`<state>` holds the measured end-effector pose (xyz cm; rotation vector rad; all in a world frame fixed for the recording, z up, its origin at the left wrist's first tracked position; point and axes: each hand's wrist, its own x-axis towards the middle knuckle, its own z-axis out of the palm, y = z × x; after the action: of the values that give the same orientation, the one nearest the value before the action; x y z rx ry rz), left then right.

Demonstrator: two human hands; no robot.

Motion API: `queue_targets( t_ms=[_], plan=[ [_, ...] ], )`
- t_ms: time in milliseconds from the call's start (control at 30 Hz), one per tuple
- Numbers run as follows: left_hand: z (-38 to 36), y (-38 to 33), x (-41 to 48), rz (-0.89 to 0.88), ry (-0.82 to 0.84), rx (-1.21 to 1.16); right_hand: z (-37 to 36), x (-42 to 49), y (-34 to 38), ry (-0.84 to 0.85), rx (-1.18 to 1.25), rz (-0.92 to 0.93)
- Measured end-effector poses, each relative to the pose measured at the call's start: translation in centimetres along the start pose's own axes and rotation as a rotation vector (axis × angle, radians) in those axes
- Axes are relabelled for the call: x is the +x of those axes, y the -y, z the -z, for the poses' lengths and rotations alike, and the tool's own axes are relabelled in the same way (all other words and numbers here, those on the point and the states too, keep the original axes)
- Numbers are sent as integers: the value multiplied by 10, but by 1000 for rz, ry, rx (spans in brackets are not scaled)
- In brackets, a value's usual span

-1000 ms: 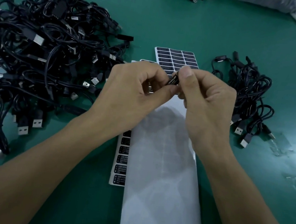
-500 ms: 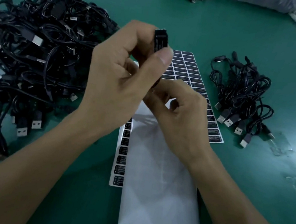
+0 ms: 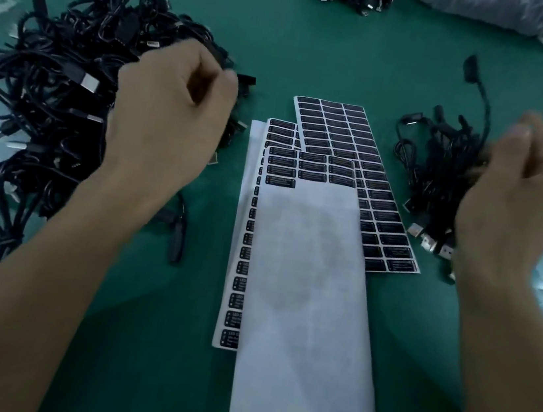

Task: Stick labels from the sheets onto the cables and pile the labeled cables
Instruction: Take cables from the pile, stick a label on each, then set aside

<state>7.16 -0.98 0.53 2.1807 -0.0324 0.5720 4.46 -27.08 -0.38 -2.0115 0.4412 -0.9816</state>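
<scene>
Curling over the big tangle of black USB cables (image 3: pixel 54 90) at frame left, the left hand (image 3: pixel 168 112) shows no clear grip; I cannot tell. The blurred right hand (image 3: pixel 519 204), above the smaller cable pile (image 3: pixel 439 179) at frame right, seems to pinch one black cable (image 3: pixel 483 106). White label sheets (image 3: pixel 315 280) lie between.

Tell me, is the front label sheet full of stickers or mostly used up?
Mostly used up. The front label sheet shows black labels only at its far end; the rest is bare white backing.
</scene>
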Motion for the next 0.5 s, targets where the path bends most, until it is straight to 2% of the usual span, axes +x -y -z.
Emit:
queue_targets(
  t_ms=[133,233,400,500],
  plan=[
    [3,14,1,-58,90,395,2,1,-3,-28,-133,3],
    [1,20,2,-85,97,503,-5,-15,8,1,-122,167],
    [-1,25,1,-99,113,677,-19,-46,22,276,-182,373],
    [-1,27,1,-104,114,694,-24,-55,21,584,-227,401]
  ],
)
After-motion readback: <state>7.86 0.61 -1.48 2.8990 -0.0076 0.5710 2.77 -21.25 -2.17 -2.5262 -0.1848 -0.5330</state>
